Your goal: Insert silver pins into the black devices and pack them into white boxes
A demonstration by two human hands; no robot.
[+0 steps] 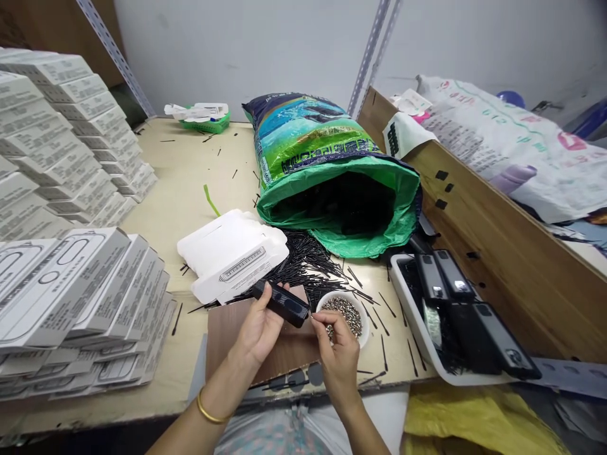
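My left hand (263,325) grips a black oblong device (283,303), its long body tilted down to the right. At its right end, my right hand (337,347) holds thumb and fingertips pinched together; whatever sits between them is too small to make out. Just beyond the right fingers stands a white bowl (365,322) of small shiny metal parts (342,309). Beneath the hands lies a brown wood-grain board (222,341). Behind the device spreads a heap of thin black sticks (310,259), beside an unfolded white printed box (234,249).
Stacked white boxes (61,284) fill the left side. A green-rimmed sack (327,139) lies open at the back. On the right, a white tray (455,378) carries several dark devices beside a wooden partition (521,253). A green basket (208,124) stands far back.
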